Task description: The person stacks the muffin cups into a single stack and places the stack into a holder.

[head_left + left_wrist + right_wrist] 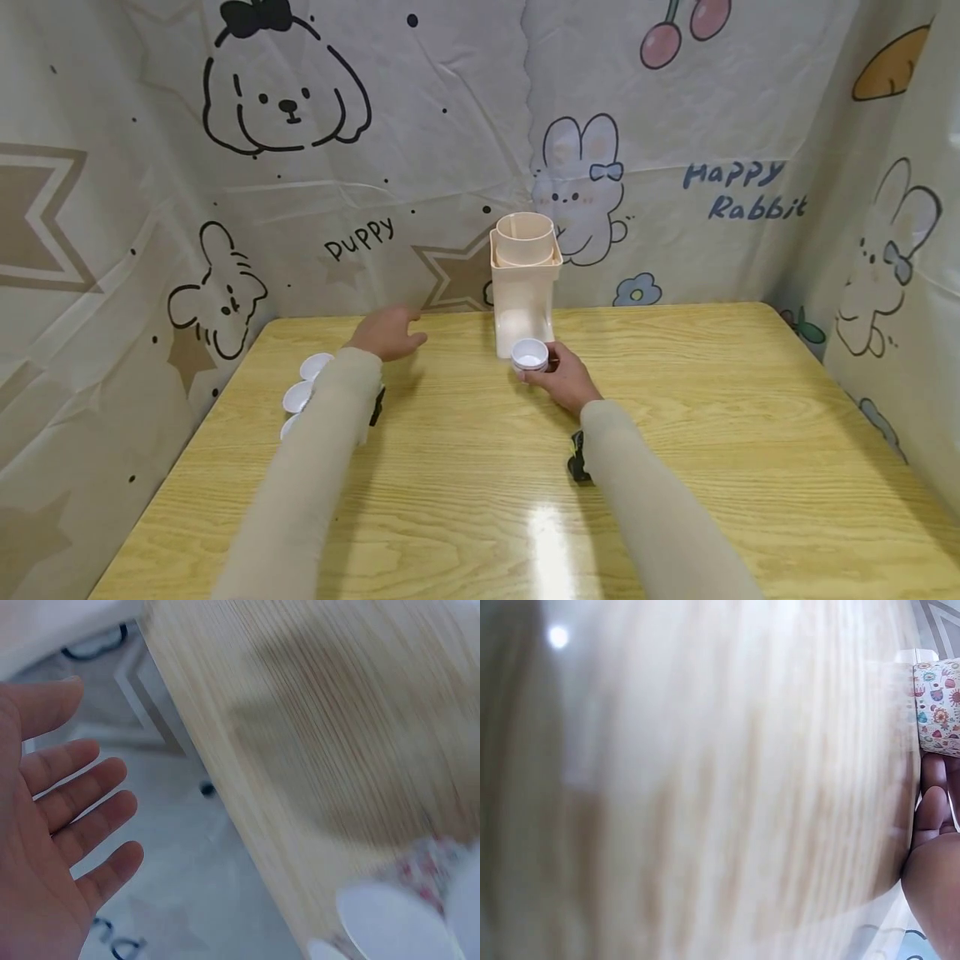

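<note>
Yellow table (675, 433): right hand (564, 379) grip pinches floral cup (937, 694); left hand (45, 847) spread

A small white paper cup (530, 354) with a flowered outer wall stands upright and empty on the wooden table, mouth up, gripped by the right hand (564, 379) from its 4 o'clock side. It sits touching the foot of the tall beige plastic dispenser (522, 283), at that dispenser's 6 o'clock. The dispenser stands upright at the table's 12 o'clock edge, a round open tube rising from its square top.
</note>
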`<state>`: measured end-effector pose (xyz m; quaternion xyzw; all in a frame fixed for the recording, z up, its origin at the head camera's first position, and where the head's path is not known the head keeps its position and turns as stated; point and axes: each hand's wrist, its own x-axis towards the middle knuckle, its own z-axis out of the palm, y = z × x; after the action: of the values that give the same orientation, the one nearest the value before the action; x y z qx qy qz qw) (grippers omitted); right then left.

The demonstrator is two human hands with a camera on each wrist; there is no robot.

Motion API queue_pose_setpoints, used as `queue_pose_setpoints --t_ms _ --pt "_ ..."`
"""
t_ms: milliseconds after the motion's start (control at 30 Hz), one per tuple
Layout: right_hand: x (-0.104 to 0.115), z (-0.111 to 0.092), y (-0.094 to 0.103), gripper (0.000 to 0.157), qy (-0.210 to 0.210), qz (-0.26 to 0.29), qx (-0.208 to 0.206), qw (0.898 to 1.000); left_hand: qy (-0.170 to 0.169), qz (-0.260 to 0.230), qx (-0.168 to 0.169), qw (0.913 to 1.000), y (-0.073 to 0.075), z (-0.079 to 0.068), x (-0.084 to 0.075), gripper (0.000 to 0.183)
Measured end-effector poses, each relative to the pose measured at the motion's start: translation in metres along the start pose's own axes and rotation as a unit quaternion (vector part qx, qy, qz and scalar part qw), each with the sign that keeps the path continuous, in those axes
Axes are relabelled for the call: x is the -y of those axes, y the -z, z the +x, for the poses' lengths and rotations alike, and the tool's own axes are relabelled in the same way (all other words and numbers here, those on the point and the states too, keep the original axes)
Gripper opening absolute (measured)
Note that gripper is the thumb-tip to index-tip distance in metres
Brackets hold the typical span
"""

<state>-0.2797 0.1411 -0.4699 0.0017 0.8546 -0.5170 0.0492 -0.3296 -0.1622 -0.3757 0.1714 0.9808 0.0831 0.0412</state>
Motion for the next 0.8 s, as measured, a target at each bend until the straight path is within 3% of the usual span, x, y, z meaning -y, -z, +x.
queue_pose_setpoints --t_ms 467,800 --pt "0.002 -0.002 -0.003 0.067 0.012 0.006 0.008 1.000 0.052 -0.035 -0.023 0.9977 0.009 -0.040 0.068 0.054" --pt "0.004 -0.008 -0.001 0.065 0.014 0.006 -0.012 1.000 0.094 -0.063 -0.018 0.9934 0.007 -0.047 0.096 0.058"
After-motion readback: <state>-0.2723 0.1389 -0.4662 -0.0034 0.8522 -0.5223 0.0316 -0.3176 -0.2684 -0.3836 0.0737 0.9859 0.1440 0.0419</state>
